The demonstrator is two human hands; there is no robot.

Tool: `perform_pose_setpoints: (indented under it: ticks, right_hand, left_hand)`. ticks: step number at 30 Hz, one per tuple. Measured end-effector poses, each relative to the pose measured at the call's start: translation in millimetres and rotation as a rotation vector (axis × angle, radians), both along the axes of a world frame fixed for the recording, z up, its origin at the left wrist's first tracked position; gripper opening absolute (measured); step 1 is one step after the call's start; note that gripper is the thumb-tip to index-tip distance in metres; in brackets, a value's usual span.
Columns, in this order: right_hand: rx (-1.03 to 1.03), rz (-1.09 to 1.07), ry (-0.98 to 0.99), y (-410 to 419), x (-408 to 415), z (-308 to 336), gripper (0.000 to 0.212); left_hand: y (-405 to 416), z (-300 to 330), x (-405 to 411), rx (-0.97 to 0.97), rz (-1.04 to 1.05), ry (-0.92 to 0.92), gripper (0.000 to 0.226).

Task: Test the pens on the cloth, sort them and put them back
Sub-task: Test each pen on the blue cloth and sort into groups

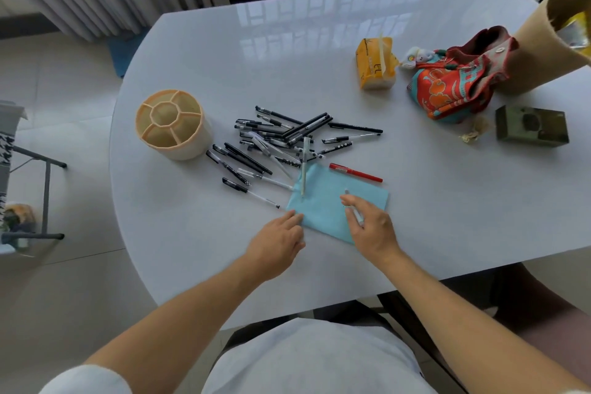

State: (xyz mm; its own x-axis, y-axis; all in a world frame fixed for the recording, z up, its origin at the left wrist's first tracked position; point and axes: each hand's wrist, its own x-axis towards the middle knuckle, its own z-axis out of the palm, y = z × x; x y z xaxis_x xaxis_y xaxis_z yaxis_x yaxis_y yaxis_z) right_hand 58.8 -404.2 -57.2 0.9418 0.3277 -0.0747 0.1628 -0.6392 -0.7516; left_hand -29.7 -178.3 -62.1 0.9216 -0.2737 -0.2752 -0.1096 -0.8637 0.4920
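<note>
Testing step, early by my reading: holder (169, 123) holds no pens, and the pens (281, 137) are heaped on the glossy white desk (224, 51) between holder and cloth.

Right hand (372, 227) grips a slim clear pen (355, 213) over the thin blue cloth (323, 201). Left hand (276, 243), fingers straight, pins the cloth's near corner.

Next move probably needs tip contact and a short stroke.

Holder: round, beige, compartmented plastic.

Right hand (372, 227) holds a pen (354, 211) over the blue cloth (323, 201).
</note>
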Motion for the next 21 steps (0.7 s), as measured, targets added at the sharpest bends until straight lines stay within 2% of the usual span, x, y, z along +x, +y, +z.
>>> perform_pose_setpoints:
  ticks: [3, 9, 15, 18, 21]
  right_hand:
    - [-0.104, 0.089, -0.075, 6.4, -11.5, -9.7, 0.032]
    - [-0.206, 0.203, -0.089, -4.0, -29.1, -24.6, 0.045]
    - [-0.224, 0.342, -0.158, -20.2, -30.4, -27.6, 0.058]
    - [-0.215, 0.366, -0.172, -21.5, -25.8, -24.1, 0.055]
    - [-0.174, 0.314, -0.19, -16.6, -23.4, -18.6, 0.041]
  left_hand:
    - [-7.4, 0.4, -11.1, 0.1, -0.056, 0.031, 0.03]
    - [-16.6, 17.5, -24.1, -0.06, -0.102, 0.001, 0.022]
    - [-14.1, 8.0, -2.3, -0.088, -0.028, 0.048, 0.025]
    - [-7.4, 2.7, 7.9, 0.006, 0.058, 0.021, 0.027]
    - [-1.7, 1.5, 7.4, 0.059, 0.151, -0.014, 0.029]
